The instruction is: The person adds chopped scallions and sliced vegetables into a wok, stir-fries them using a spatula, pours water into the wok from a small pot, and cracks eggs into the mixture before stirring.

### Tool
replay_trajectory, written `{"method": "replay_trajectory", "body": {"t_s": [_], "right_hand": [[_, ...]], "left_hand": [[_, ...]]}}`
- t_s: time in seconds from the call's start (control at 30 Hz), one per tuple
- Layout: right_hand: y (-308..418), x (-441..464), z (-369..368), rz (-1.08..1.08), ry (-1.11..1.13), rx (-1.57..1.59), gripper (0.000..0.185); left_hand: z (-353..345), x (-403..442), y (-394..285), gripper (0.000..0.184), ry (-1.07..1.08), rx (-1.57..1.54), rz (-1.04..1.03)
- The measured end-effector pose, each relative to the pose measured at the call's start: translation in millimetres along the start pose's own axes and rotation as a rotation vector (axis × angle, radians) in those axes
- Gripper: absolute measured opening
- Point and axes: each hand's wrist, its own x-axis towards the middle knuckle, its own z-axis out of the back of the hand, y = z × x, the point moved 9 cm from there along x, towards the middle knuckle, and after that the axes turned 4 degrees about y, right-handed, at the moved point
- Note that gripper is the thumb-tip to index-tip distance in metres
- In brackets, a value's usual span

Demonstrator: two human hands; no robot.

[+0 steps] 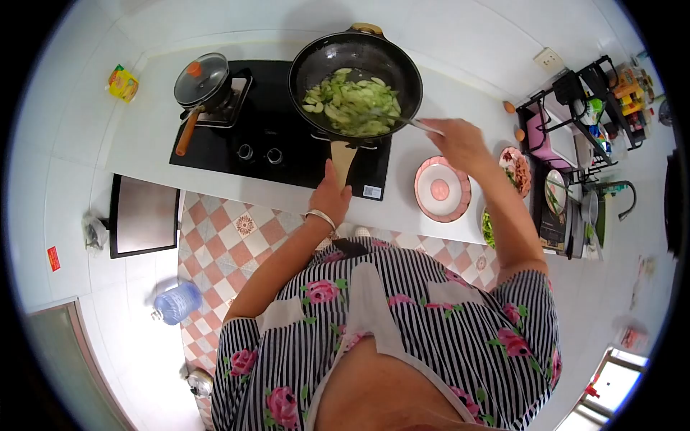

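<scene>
A dark wok (345,54) sits over the right side of the black gas stove, filled partway with pale green vegetable slices (356,100). My left hand (331,197) is wrapped round the wok's light wooden handle (343,158). In my right hand (460,144) is the pale handle of a spatula (419,124), which reaches over the wok's rim; its blade is hidden among the slices. Below and left of my right hand lies a pink-rimmed plate (424,192) on the white counter, with no food on it.
A small lidded pot (203,79) stands on the left burner, its wooden handle pointing forward. Right of my right arm are a plate of sliced meat (521,172), chopped greens (488,228), eggs (509,107) and a black rack (568,93). A water jug (178,302) lies on the floor.
</scene>
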Motion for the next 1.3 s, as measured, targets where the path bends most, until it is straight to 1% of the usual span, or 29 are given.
{"method": "replay_trajectory", "body": {"t_s": [0.1, 0.2, 0.3, 0.37, 0.43, 0.53, 0.57, 0.6, 0.63, 0.7, 0.8, 0.83, 0.87, 0.93, 1.03, 1.07, 1.17, 1.2, 1.27, 1.3], "right_hand": [[8.6, 43.9, -23.6, 0.038, -0.163, 0.057, 0.028], [15.2, 69.9, -19.9, -0.026, -0.276, 0.012, 0.025], [17.0, 83.8, -22.9, -0.086, -0.357, 0.034, 0.025], [9.2, 89.8, -46.1, -0.086, -0.230, -0.024, 0.028], [4.7, 76.6, -48.3, -0.069, -0.084, -0.062, 0.028], [-13.4, 36.0, -11.8, 0.020, -0.078, -0.114, 0.029], [-16.0, 17.9, 10.3, 0.033, -0.103, -0.082, 0.027], [-22.0, 5.9, 26.9, -0.025, -0.036, -0.036, 0.025], [-30.3, -3.8, 37.7, -0.019, -0.023, 0.017, 0.024], [-16.7, -19.5, 59.7, -0.046, 0.066, 0.017, 0.024], [-8.0, 4.8, 17.6, 0.049, 0.135, 0.038, 0.023], [-2.1, 16.1, 1.5, 0.078, 0.072, 0.094, 0.022], [-2.5, 30.5, -17.5, 0.152, -0.090, 0.081, 0.023], [0.7, 58.0, -33.2, -0.022, -0.056, 0.291, 0.023], [4.1, 86.0, -39.0, -0.101, -0.183, 0.247, 0.024], [8.2, 89.6, -39.3, -0.092, -0.241, 0.244, 0.025], [21.6, 92.6, -54.1, -0.029, -0.276, 0.183, 0.026], [23.7, 91.9, -60.9, 0.047, -0.278, 0.097, 0.026], [18.3, 79.0, -50.3, 0.050, -0.184, -0.025, 0.026], [15.1, 68.6, -38.9, 0.053, -0.136, -0.089, 0.026]], "left_hand": [[1.1, -0.2, 0.3, 0.079, 0.012, 0.024, 0.014], [2.0, 0.6, 0.2, 0.079, -0.011, 0.030, 0.005], [-1.1, 1.2, 0.6, 0.079, -0.018, 0.028, 0.004], [-0.5, 2.2, 2.3, 0.079, -0.026, 0.021, -0.019], [-1.2, 2.8, 3.5, 0.079, -0.008, 0.020, -0.009], [-1.9, 3.1, 3.0, 0.079, 0.008, 0.024, 0.007], [-1.8, 3.2, 3.4, 0.079, 0.011, 0.029, 0.013], [-1.9, 3.9, 3.3, 0.079, 0.009, 0.025, 0.005], [-2.5, 4.3, 4.1, 0.079, 0.008, 0.020, -0.002], [-3.9, 3.1, 5.0, 0.079, 0.007, 0.017, -0.006], [-2.3, 2.5, 1.9, 0.079, 0.005, 0.015, -0.007], [-1.1, 1.6, 1.0, 0.079, 0.003, 0.011, -0.008], [-0.1, 1.3, 0.8, 0.079, 0.001, 0.007, -0.008], [-1.6, 2.3, 2.6, 0.079, 0.010, 0.022, 0.006], [0.6, 1.2, 1.9, 0.079, 0.010, 0.020, 0.011], [0.9, 0.6, 1.0, 0.079, 0.010, 0.015, 0.008], [-0.6, 1.5, 2.6, 0.079, 0.012, 0.015, 0.013], [-0.3, 1.2, 2.8, 0.079, 0.017, 0.013, 0.018], [0.8, 1.3, 1.5, 0.079, 0.024, 0.008, 0.027], [1.7, 1.6, 1.1, 0.078, -0.005, 0.002, 0.007]]}}
